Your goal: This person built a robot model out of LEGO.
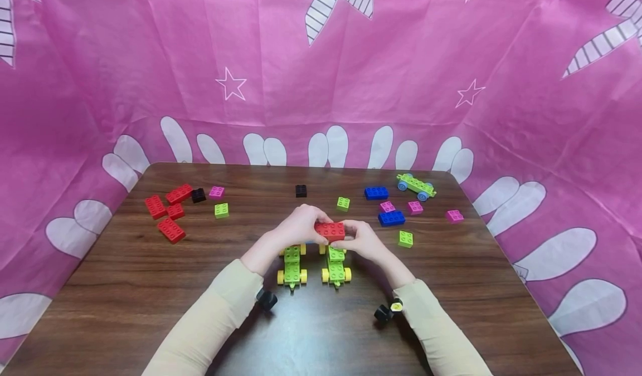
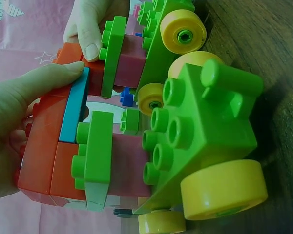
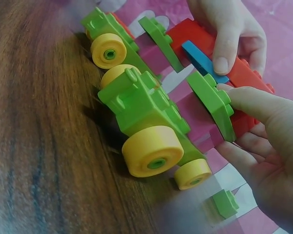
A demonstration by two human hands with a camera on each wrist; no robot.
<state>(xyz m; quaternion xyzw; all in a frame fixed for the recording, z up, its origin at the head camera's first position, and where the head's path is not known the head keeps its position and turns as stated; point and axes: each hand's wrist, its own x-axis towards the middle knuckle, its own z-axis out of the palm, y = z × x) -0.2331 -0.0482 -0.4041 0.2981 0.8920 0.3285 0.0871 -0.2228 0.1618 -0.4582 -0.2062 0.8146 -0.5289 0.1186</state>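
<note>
Two green wheeled bases (image 1: 292, 273) (image 1: 336, 270) with yellow wheels stand side by side on the table. Each carries a pink brick (image 2: 129, 163) and a thin green brick (image 2: 98, 153); red bricks (image 1: 331, 231) and a thin blue brick (image 2: 74, 107) span the two at the top. My left hand (image 1: 302, 225) grips the red bricks, its thumb by the blue brick's end and its fingers round the far side. From the other side my right hand (image 1: 362, 239) holds the red bricks, thumb on the near face close to a thin green brick (image 3: 210, 100).
Several red bricks (image 1: 171, 230), black bricks (image 1: 198, 195) and green bricks (image 1: 221, 210) lie at the back left. Blue bricks (image 1: 391, 218), pink bricks (image 1: 414, 208) and a green base with blue wheels (image 1: 416, 186) lie back right. Pink cloth (image 1: 281, 86) hangs behind the table.
</note>
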